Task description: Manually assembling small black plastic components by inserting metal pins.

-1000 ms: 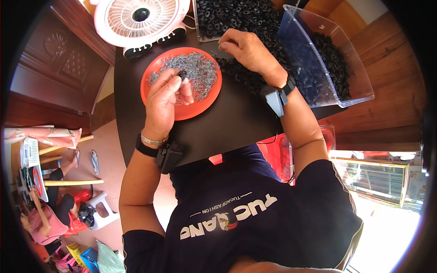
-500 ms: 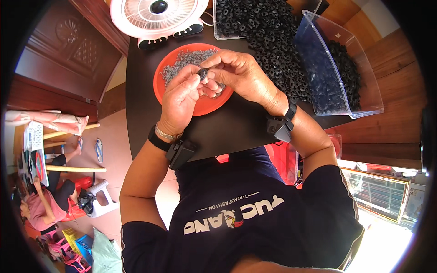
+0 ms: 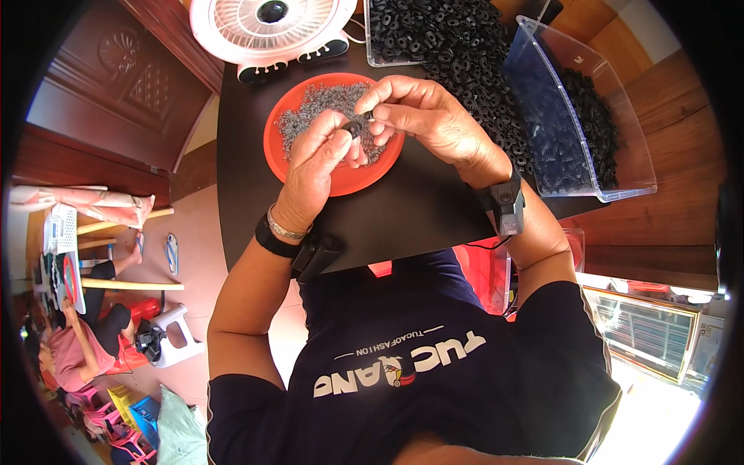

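My left hand [image 3: 314, 159] grips a small black plastic part [image 3: 353, 129] between thumb and fingers. To its right, a short gap away, my right hand [image 3: 434, 120] pinches a tiny piece [image 3: 369, 116], its kind too small to make out. Both hands are held over a round red-orange basin [image 3: 274, 159], which contains many small grey metal-looking pieces [image 3: 333, 99]. My hands cover part of the basin and its contents.
Black plastic parts [image 3: 484, 101] lie heaped across the dark table [image 3: 387, 225]. A clear bin [image 3: 620, 147] with more stands at the right, another clear tray [image 3: 376, 54] at the back. A pink-white fan [image 3: 271, 35] stands back left. Another person [image 3: 81, 353] sits at far left.
My hands have drawn apart: the right has moved right, away from the black part. The left still grips that part.
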The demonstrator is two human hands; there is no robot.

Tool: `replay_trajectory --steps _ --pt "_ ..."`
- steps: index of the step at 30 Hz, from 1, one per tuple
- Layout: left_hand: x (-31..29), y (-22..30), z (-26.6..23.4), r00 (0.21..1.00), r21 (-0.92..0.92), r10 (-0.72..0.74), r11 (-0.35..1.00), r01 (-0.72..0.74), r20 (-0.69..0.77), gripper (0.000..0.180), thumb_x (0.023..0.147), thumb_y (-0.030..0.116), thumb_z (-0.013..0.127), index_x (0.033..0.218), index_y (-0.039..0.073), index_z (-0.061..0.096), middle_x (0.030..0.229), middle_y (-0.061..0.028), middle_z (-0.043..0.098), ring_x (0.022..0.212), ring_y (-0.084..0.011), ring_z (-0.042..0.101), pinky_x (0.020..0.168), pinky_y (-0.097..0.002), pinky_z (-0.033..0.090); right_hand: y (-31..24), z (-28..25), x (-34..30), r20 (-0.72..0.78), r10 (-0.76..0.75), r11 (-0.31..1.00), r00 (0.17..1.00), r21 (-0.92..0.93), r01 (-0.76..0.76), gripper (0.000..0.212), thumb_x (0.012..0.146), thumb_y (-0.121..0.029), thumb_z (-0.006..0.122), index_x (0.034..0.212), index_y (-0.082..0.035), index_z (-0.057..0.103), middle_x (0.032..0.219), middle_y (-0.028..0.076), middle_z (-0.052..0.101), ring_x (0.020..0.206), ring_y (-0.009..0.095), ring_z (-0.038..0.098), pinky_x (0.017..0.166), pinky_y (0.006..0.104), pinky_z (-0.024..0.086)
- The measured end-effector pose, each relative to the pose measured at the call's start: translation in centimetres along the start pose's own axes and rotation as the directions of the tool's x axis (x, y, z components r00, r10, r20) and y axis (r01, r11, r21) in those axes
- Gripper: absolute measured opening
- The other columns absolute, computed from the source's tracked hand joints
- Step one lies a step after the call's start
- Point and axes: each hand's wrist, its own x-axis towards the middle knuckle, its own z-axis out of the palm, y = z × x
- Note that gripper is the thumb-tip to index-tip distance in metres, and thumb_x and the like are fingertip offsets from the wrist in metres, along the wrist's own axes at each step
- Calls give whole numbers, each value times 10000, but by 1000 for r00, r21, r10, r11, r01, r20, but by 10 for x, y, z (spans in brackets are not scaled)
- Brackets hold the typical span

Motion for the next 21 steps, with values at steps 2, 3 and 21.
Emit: replay_trajectory --steps 2,3,21 --pt "0 -2 2 1000 21 20 1000 -20 -10 284 981 283 462 906 14 511 756 -45 523 703 -132 528 685 -268 448 0 2 -1 64 -9 999 998 34 7 138 922 -89 556 1028 -20 612 843 10 618 753 75 578 726 225 487" --pt "0 -2 3 1000 14 22 1000 -22 -4 286 981 286 462 902 14 509 752 -42 516 705 -131 527 683 -269 446 0 3 -1 64 -9 999 998 36 7 138 922 -89 556 1028 -20 612 843 10 618 753 75 578 726 225 487" --pt "-4 4 5 1000 130 -17 991 16 3 199 963 186 471 880 8 503 682 -30 514 624 -97 473 587 -248 402 -2 -1 -3 165 77 995 983 58 -87 173 848 -3 626 1003 -44 561 857 3 596 710 71 562 683 215 472"
